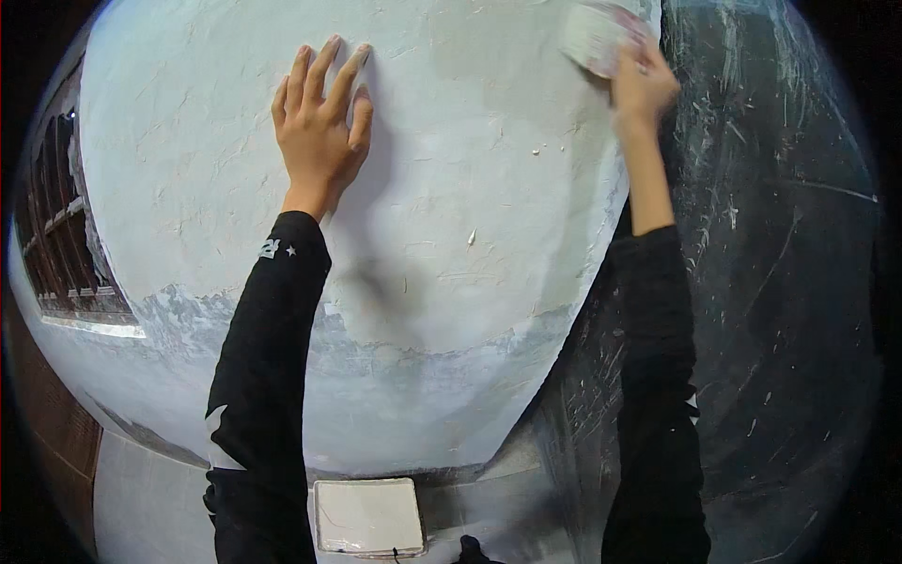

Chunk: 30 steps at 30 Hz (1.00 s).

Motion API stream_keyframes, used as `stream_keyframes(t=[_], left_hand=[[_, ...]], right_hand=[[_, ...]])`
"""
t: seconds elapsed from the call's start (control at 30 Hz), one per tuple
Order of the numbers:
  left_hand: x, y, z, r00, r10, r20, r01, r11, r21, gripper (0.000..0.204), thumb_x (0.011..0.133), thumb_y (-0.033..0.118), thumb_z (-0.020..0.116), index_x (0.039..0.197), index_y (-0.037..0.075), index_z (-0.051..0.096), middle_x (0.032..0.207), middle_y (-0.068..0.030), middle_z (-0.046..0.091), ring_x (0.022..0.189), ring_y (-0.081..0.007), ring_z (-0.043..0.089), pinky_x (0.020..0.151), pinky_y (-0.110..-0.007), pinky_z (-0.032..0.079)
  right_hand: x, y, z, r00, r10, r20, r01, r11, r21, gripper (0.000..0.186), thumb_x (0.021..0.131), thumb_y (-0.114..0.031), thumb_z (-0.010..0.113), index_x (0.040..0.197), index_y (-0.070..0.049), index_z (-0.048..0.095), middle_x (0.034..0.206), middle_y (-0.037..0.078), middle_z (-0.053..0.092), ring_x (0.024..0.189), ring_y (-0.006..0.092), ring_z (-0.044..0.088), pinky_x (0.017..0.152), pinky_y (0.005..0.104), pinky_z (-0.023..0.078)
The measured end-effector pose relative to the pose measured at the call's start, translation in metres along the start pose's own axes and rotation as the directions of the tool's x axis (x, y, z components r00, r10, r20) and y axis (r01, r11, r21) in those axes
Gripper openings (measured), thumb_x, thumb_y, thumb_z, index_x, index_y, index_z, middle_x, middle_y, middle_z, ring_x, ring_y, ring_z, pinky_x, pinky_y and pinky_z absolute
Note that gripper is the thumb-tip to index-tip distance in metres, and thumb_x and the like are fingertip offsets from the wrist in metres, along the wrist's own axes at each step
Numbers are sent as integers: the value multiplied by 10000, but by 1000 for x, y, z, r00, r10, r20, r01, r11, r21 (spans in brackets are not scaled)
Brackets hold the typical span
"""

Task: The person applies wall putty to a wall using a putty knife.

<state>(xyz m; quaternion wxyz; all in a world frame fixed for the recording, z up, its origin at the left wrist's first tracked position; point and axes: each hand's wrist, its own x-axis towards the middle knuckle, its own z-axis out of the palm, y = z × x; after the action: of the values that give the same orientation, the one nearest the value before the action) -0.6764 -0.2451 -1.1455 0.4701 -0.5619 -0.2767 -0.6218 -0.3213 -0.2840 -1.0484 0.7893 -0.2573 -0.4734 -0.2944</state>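
Observation:
My left hand [324, 117] rests on the white wall [451, 179] with its fingers spread, holding nothing. Up at the wall's right edge, my right hand [645, 85] grips a wide, white-smeared tool with a reddish part [601, 39]. The tool lies against the wall, and motion blur hides its exact kind. Damp, greyer coating shows on the wall around it. A few white blobs [472, 237] stick to the surface between my arms. On the floor below stands a rectangular container [368, 515] filled with something white and creamy.
To the right, a dark panel [752, 282] with white streaks and splatters meets the wall's edge. A barred window [70, 216] is set in the wall at the left. The wall's lower band [404, 395] is patchy grey. Grey floor [141, 498] runs along its foot.

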Motion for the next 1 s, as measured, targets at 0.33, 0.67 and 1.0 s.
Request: stream_keyframes(t=[0.33, 0.67, 1.0], left_hand=[[-2, -7, 3, 1000, 10, 10, -10, 1000, -2, 495, 937, 275, 492, 1428, 310, 543, 1517, -22, 472, 1463, -268, 342, 1185, -481, 230], [-2, -3, 1, 999, -7, 38, 8, 999, -32, 545, 940, 334, 477, 1484, 307, 477, 1568, -34, 412, 1487, -276, 300, 1214, -486, 175], [-59, -11, -58, 954, 43, 296, 14, 982, -189, 521, 981, 328, 486, 1493, 233, 468, 1572, -48, 401, 1487, -306, 293, 1196, -461, 215]], right_hand=[[-70, -36, 21, 990, 88, 113, -100, 989, 108, 473, 909, -56, 711, 1353, 45, 583, 1101, 70, 705, 848, 58, 612, 760, 215, 514], [-41, -9, -76, 945, 325, -47, -297, 907, 299, 423, 947, 63, 561, 1367, 105, 527, 1330, 171, 619, 1126, 175, 627, 956, 298, 507], [-140, -139, -78, 852, 490, 188, -524, 800, 291, 408, 971, -18, 615, 1352, 98, 528, 1173, 133, 682, 1009, 136, 649, 876, 271, 521]])
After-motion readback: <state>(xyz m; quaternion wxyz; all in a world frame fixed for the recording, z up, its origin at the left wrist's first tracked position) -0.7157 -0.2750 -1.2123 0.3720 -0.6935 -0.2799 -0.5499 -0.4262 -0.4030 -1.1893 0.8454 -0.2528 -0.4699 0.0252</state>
